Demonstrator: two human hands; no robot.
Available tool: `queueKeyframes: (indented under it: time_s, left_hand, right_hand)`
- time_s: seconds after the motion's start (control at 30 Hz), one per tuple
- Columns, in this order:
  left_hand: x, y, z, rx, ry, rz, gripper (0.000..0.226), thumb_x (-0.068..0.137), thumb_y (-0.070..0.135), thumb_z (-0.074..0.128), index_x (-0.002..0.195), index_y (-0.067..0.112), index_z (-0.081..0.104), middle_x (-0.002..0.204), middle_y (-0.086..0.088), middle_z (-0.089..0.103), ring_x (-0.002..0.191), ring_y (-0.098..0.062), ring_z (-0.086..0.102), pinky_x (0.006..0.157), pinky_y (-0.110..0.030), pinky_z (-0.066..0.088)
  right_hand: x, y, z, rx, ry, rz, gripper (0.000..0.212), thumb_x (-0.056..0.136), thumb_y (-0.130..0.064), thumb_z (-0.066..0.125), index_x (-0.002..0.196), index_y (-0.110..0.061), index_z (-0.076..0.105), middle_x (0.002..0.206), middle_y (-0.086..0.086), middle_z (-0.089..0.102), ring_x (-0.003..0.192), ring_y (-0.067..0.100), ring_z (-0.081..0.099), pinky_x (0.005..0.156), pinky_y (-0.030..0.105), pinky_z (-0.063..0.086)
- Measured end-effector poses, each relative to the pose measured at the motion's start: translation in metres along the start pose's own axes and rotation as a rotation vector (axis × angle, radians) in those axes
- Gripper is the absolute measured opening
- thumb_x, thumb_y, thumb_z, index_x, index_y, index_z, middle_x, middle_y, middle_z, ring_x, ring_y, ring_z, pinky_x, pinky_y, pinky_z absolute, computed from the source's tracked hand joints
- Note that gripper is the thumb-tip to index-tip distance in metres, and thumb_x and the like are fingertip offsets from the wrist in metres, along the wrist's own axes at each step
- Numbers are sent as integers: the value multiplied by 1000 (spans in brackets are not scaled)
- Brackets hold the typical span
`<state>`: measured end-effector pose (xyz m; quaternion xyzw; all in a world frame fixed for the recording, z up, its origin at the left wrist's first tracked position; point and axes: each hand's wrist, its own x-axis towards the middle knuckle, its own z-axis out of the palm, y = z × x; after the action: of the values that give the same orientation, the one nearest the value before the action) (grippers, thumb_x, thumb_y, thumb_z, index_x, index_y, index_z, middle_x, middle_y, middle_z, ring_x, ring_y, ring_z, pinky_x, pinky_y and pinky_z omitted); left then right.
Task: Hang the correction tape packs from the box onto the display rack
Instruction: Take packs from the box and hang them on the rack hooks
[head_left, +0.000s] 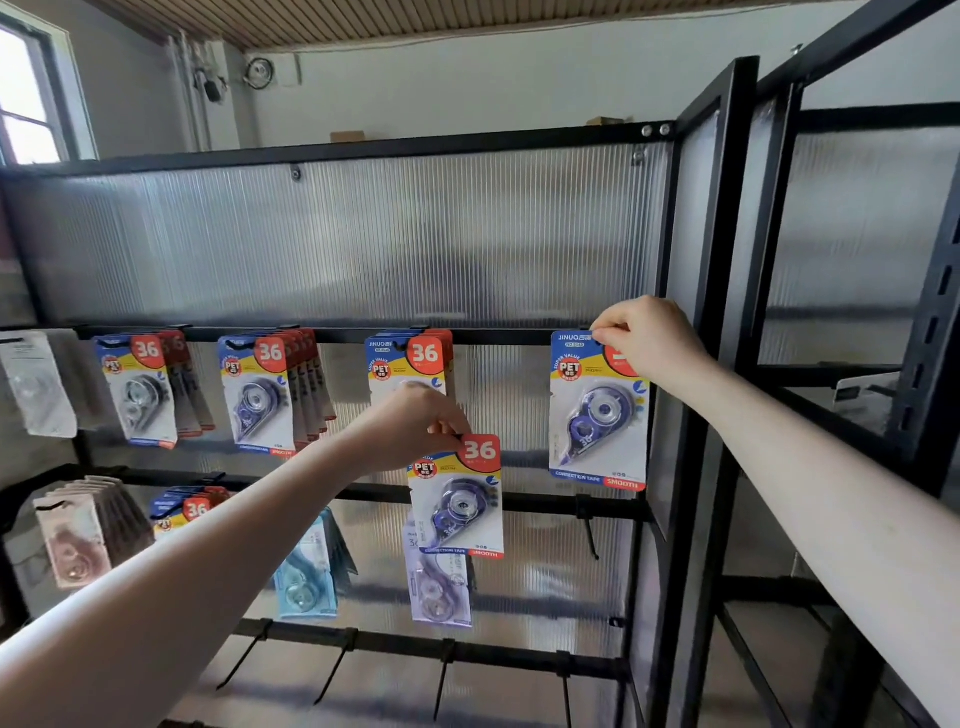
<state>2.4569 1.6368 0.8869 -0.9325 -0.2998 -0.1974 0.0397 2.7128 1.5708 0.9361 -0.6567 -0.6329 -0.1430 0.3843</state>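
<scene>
My right hand pinches the top of a purple correction tape pack against the upper rail of the black display rack, at its right end. My left hand pinches the top of a second purple pack, held in the air in front of the rack, below the third bunch of hung packs. Two more bunches hang from the same rail, one at the left and one beside it. The box is out of view.
The lower rail carries pink packs, blue packs, a lilac pack and a bare hook. Several bare hooks stick out from the bottom rail. A black upright post borders the rack on the right.
</scene>
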Motion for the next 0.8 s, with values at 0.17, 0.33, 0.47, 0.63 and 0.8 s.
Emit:
queueKeyframes:
  time_s: [0.17,0.33,0.47,0.63,0.8]
  left_hand:
    - [5,3,3,19,3,-4,17,84,24,67,100,19,72,80,12,56,67,3,47,58,-4,33]
    - [9,7,5,18,-6,-20,17,85,24,66,100,19,71,85,9,61,71,-2,50,62,-9,34]
    - [12,11,4,16,1,-28,19,85,24,65,102,19,71,84,10,59,69,0,47,61,-4,31]
    - [17,12,2,-37,10,-51,20,87,19,63,106,17,70,103,3,67,78,-4,52,65,-12,39]
    - [27,14,0,-105,29,2,22,89,13,59,109,14,69,108,0,67,92,-11,61,83,-23,48]
  right_hand:
    - [1,3,-3,7,-9,-10,18,88,-8,58,100,-6,72,101,9,70,98,21,61,76,23,39]
    - [3,4,-4,-5,-69,-59,22,90,-5,54,104,-5,71,110,8,69,107,20,59,85,21,37]
    - [7,11,4,5,-98,-35,25,90,-2,51,104,-6,71,110,8,69,107,22,60,89,25,41]
    - [10,13,14,-81,-64,-31,28,91,-4,48,105,-11,71,110,5,67,105,24,58,74,21,34]
    - [16,18,24,-129,-20,-19,25,93,-9,50,106,-13,70,110,6,67,102,24,59,71,23,34]
